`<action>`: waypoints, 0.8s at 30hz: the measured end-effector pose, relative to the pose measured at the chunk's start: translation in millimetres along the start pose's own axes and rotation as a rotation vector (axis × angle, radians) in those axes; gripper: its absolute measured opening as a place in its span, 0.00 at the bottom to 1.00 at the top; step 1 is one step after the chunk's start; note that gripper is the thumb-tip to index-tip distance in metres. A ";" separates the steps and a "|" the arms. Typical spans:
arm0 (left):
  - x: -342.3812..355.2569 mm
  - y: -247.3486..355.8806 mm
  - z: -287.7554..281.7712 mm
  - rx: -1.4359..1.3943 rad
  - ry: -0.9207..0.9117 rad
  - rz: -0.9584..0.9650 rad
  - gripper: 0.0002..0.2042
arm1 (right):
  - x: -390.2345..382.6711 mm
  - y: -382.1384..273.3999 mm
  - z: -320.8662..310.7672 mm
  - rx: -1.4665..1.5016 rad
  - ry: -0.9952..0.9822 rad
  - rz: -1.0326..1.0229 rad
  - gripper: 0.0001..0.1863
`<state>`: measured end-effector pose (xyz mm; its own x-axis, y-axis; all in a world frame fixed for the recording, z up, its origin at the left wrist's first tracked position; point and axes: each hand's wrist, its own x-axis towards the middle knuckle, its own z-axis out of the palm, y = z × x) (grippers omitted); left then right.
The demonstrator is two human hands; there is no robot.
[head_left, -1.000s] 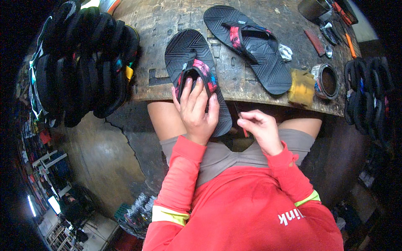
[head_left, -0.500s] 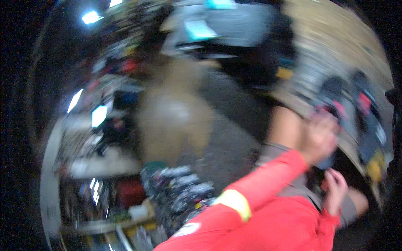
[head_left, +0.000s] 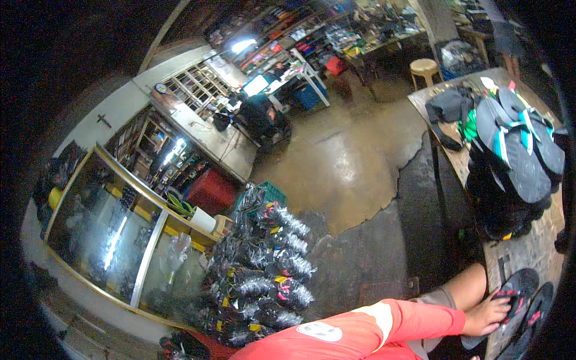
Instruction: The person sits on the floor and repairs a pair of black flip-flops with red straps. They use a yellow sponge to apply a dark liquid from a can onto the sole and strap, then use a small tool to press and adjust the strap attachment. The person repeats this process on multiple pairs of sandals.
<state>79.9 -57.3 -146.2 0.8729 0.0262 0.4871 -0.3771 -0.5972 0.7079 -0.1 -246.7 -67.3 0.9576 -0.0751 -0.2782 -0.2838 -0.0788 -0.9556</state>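
My left hand [head_left: 487, 315] reaches to the lower right, its fingers apart and resting on a black flip-flop [head_left: 521, 290] with red-pink straps. That flip-flop lies on a worn wooden table [head_left: 495, 257]. Beside it, closer to the right rim, is a second black flip-flop [head_left: 540, 315] with similar straps. Part of a grey sole [head_left: 474, 342] shows below my hand. Of my right hand only a sliver of skin appears at the lower edge; its fingers are hidden. Farther up the table sits a stack of dark flip-flops [head_left: 528, 177] with white and turquoise straps.
Several plastic-wrapped bundles of footwear [head_left: 258, 282] are piled on the floor left of me, by a glass display case [head_left: 108, 234]. A yellow stool [head_left: 425, 69] stands beyond the table. One person [head_left: 261, 117] sits at a far desk; another [head_left: 509, 42] stands at upper right.
The view has swung toward the left and steadied, bringing the display case and bundles into sight. My left hand now rests on the flip-flop. My right hand has nearly left the picture.
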 end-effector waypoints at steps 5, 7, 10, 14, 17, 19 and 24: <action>37.1 -7.7 -0.5 -0.184 -0.088 -0.073 0.14 | 5.8 -38.5 0.7 -0.039 0.078 -0.049 0.15; 52.7 -8.9 2.3 -0.146 -0.112 -0.062 0.14 | 8.6 -44.2 -2.6 -0.038 0.101 -0.023 0.16; 66.4 -10.5 -4.2 -0.141 -0.165 -0.066 0.15 | 11.4 -44.5 1.2 0.069 0.022 -0.002 0.16; 74.0 -6.2 -19.9 -0.146 -0.298 -0.084 0.20 | 20.7 -51.5 17.1 0.358 -0.219 -0.123 0.13; 68.9 1.5 -20.2 -0.077 -0.268 -0.084 0.29 | 33.1 -71.7 19.7 0.379 -0.124 -0.104 0.12; 64.3 4.2 -14.2 0.025 -0.164 -0.021 0.35 | 40.8 -89.4 11.5 0.583 -0.276 -0.051 0.13; 61.1 -2.9 2.0 0.205 -0.007 0.199 0.45 | 54.0 -117.6 4.3 0.715 -0.423 -0.061 0.26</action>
<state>134.9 -55.6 -119.5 0.7901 -0.1130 0.6025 -0.4716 -0.7399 0.4797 85.2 -237.1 29.6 0.9486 0.3002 -0.0999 -0.2671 0.5907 -0.7614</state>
